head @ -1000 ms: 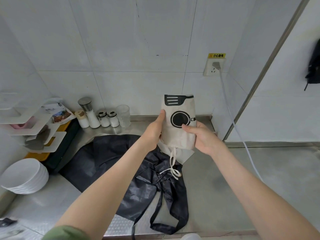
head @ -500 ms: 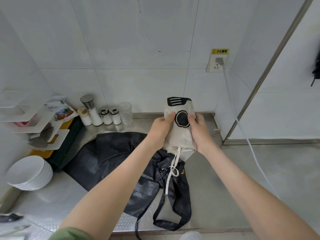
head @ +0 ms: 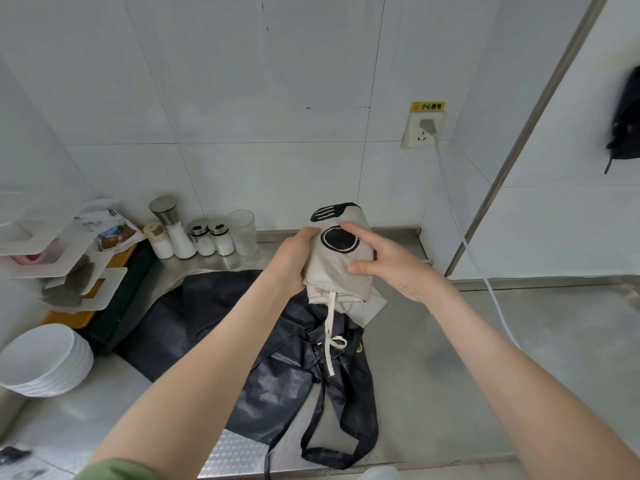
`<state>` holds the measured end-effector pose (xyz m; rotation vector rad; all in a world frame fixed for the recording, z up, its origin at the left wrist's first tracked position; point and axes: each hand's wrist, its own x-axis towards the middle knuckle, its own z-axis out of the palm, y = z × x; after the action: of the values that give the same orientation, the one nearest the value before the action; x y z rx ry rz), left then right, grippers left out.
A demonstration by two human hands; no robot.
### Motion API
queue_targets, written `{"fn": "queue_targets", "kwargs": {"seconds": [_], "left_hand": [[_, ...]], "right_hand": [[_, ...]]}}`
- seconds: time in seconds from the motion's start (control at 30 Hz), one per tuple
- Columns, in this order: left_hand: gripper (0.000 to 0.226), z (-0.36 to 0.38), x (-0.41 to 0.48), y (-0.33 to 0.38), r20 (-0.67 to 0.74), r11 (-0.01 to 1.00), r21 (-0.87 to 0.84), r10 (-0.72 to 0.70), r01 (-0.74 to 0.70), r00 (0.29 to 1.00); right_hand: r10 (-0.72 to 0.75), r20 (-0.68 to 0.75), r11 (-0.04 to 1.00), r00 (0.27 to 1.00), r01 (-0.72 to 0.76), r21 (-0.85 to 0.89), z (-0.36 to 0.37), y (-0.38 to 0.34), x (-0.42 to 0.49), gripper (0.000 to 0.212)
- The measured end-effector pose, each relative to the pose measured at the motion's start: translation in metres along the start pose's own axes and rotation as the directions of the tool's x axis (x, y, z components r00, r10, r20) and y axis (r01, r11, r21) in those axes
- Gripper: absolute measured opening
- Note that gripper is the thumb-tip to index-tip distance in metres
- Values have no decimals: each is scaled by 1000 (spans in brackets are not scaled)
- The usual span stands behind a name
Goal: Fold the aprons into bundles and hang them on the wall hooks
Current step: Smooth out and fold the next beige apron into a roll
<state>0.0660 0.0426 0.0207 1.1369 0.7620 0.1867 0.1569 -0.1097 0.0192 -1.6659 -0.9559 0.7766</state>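
Two hands are working one beige apron bundle (head: 330, 275) above the counter (head: 450, 358).
It's standing nearly upright, long axis running top to bottom, spatula print at the upper end, tie string (head: 330, 327) dangling from the lower end. The left hand (head: 294, 261) is gripping its left edge, fingers curled round it. The right hand (head: 394, 268) is spreading wide, index fingertip and thumb pressing on the front. The bundle is sitting between both hands, over the black apron (head: 242, 341) lying on the counter.
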Motion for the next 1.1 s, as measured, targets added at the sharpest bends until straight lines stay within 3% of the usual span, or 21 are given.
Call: {"fn": "queue_targets", "kwargs": {"seconds": [0.13,0.27,0.33,0.43,0.6,0.67,0.73,0.8,0.9,0.97,1.03,1.1], "left_hand": [[38,1,4,-4,146,998,-12,65,-64,987],[27,0,3,-11,275,929,290,148,-228,950],[13,0,-1,-10,272,905,334,174,-262,946],[5,-3,0,-12,260,927,223,241,-301,935],[12,-4,-3,-15,295,942,22,314,-335,902],[20,-2,-8,-12,330,945,-70,324,-319,887],[22,3,-14,-8,377,948,-108,319,-300,870],[37,10,-19,-6,427,963,-88,269,-256,863],[60,18,-26,1,489,975,53,162,-215,857],[41,21,-29,5,464,975,113,116,-189,878],[20,20,-25,3,410,963,158,136,-217,902],[14,17,-17,-1,347,871,374,187,-318,919]], "right_hand": [[-4,-107,974,994,-21,-225,1,-9,5,78],[-31,-221,924,975,-56,-377,-3,-11,9,73],[-42,-250,919,967,-61,-389,-5,-10,10,69],[-45,-261,923,964,-60,-379,-4,-7,13,62],[-11,-258,952,966,-68,-298,-10,-10,14,52],[23,-241,982,970,-67,-174,-11,-12,11,53],[-38,-236,999,971,42,10,-8,-13,9,54],[-97,-247,976,964,141,165,0,-15,9,54],[-136,-238,963,962,185,197,9,-15,9,59],[-146,-191,980,971,168,103,7,-10,9,67],[-56,-207,998,977,60,13,5,-10,9,67],[37,-296,998,955,-19,65,4,-14,9,55]]}}
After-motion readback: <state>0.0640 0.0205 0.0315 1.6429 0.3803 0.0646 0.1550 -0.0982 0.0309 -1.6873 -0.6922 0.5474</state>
